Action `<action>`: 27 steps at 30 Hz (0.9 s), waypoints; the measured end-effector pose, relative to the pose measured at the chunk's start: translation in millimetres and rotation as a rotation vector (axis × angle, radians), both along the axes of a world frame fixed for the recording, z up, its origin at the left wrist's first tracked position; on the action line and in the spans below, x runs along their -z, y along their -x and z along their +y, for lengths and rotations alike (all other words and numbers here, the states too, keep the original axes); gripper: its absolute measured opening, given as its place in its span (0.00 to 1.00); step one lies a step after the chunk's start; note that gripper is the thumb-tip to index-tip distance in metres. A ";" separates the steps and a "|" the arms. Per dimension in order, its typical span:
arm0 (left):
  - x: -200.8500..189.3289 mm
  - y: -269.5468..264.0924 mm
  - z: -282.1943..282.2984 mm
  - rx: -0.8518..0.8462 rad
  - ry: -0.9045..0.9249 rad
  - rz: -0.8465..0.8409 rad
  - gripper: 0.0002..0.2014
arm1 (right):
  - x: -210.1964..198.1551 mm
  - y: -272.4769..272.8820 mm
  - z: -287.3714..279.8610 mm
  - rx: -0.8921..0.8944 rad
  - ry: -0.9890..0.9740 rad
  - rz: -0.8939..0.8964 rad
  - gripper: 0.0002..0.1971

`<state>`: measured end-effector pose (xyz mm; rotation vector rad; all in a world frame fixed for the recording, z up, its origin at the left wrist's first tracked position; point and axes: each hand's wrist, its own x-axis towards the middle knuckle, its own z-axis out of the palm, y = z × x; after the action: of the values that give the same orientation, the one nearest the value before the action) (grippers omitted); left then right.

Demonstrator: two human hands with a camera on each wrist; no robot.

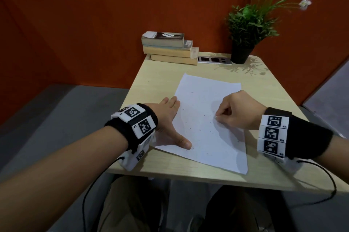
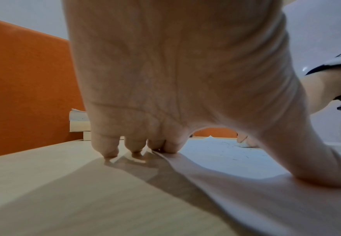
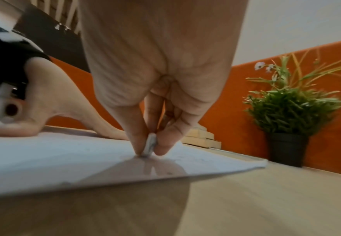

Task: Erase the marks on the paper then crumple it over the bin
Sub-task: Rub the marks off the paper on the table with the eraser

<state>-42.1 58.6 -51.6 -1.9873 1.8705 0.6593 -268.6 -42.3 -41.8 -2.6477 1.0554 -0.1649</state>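
Paper: the white rectangular sheet of paper lies flat at the middle of the pale wooden bench, faint dark marks scattered over its centre.
Left hand: the left hand presses the sheet's left edge, fingers straight and spread, thumb flat on the paper.
Right hand: the right hand has its fingers curled, pinching a small white eraser whose tip touches the sheet.
Handling: I judge the paper light, thin and prone to sliding or creasing, so it needs pinning near the rubbing; for crumpling, gather it from the edges.
Views: only the right wrist view shows the eraser clearly; the head view alone shows the marks' spread. No bin is visible.
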 end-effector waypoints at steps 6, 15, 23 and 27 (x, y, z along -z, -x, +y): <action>-1.8 1.5 0.5 0.000 0.006 -0.017 0.75 | 4.2 -20.2 60.4 -0.266 -0.093 -0.004 0.04; -1.8 1.1 -0.3 -0.007 0.013 -0.004 0.76 | -5.7 -29.7 13.3 -0.032 -0.023 -0.009 0.06; 5.3 2.3 2.8 -0.009 0.024 -0.021 0.80 | -0.8 -61.0 24.3 -0.149 -0.072 0.013 0.05; 2.8 -0.2 1.4 -0.013 0.020 0.002 0.77 | -3.7 -61.5 -3.1 0.014 -0.014 -0.014 0.08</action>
<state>-41.9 59.9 -54.5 -2.0132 1.8743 0.6487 -207.0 -45.5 -38.1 -2.6235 1.0673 -0.1788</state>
